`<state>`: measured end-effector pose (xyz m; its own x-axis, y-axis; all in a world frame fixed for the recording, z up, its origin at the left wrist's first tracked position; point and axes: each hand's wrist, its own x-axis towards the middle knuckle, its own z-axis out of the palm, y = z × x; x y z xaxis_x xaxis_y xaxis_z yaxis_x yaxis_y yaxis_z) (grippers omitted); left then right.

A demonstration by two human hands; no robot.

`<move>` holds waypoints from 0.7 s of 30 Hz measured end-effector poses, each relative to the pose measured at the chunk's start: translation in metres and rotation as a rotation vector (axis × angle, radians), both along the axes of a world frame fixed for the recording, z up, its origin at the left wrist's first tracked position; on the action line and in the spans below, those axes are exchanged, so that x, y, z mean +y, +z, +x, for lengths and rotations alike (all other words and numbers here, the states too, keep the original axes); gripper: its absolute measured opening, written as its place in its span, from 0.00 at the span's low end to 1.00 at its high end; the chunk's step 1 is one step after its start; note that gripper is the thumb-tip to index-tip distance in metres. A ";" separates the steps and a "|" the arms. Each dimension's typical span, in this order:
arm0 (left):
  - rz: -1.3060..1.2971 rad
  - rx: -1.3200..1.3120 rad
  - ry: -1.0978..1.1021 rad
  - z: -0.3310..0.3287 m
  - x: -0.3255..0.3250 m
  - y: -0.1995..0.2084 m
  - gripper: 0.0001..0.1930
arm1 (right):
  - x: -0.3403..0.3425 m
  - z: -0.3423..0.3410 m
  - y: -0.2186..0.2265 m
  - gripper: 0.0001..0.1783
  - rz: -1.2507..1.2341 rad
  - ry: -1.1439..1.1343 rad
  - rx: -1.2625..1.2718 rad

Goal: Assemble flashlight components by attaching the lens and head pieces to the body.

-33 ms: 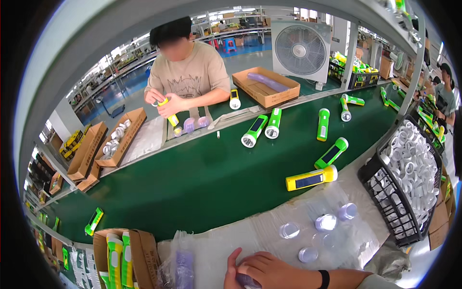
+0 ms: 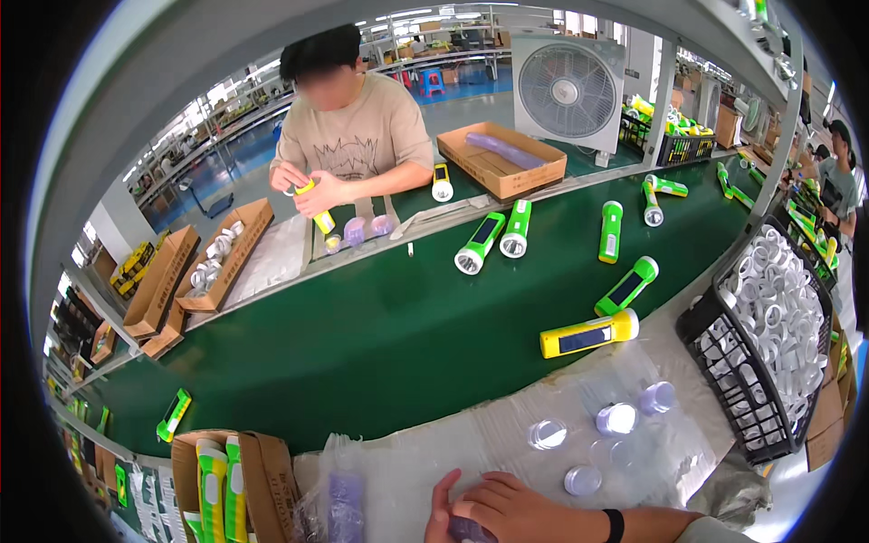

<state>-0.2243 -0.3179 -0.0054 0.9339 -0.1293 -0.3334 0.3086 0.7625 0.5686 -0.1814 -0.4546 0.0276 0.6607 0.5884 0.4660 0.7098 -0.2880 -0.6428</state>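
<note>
At the lower edge my right hand [image 2: 511, 511], with a black band on its wrist, curls over a purple-tinted clear stack of lenses [image 2: 468, 530]. My left hand [image 2: 441, 511] presses against the stack's left side; most of that hand is cut off below. To the right on the plastic-covered bench lie several loose clear lenses [image 2: 583, 481], some of them catching bright light. A wrapped purple roll of lenses [image 2: 345, 511] rests left of my hands. A yellow flashlight [image 2: 588, 334] lies on the near edge of the green belt.
Several green flashlights [image 2: 628, 286] lie along the green conveyor belt [image 2: 362, 362]. A black crate [image 2: 744, 380] of white rings stands at right, a carton [image 2: 272, 480] of flashlights at lower left. Across the belt, a co-worker [image 2: 358, 127] holds a yellow flashlight beside open cartons and a fan [image 2: 566, 90].
The whole view has shifted very slightly. My hands keep the same grip on the stack of lenses, and the flashlights lie as before.
</note>
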 end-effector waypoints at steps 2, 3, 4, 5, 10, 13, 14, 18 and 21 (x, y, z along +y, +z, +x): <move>-0.010 -0.028 -0.072 0.005 0.009 -0.015 0.46 | 0.001 0.012 0.008 0.25 0.018 0.010 0.008; -0.017 -0.081 -0.147 0.005 0.009 -0.018 0.47 | -0.002 0.014 0.015 0.25 0.040 0.016 -0.008; -0.024 -0.136 -0.221 0.006 0.010 -0.020 0.49 | -0.004 0.014 0.021 0.25 0.029 0.005 -0.004; -0.031 -0.191 -0.295 0.007 0.010 -0.021 0.51 | -0.006 0.014 0.027 0.25 0.027 0.023 0.013; 0.044 -0.340 -0.435 0.010 0.017 -0.024 0.53 | -0.006 0.020 0.015 0.25 0.082 0.097 0.067; 0.146 -0.419 -0.476 0.014 0.015 -0.020 0.51 | -0.009 0.020 0.007 0.25 0.035 0.077 0.064; 0.146 -0.421 -0.473 0.014 0.012 -0.016 0.51 | -0.010 0.019 0.007 0.24 0.051 0.099 0.085; 0.159 -0.155 -0.301 0.013 0.008 -0.002 0.50 | -0.008 0.020 0.003 0.25 0.043 0.148 0.105; 0.184 -0.083 -0.272 0.011 0.015 -0.006 0.52 | -0.003 0.015 -0.017 0.29 0.008 0.126 0.103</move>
<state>-0.2128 -0.3031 -0.0113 0.8985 -0.3219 -0.2985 0.4333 0.5413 0.7206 -0.1660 -0.4578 0.0102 0.6266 0.6661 0.4046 0.6704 -0.1959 -0.7157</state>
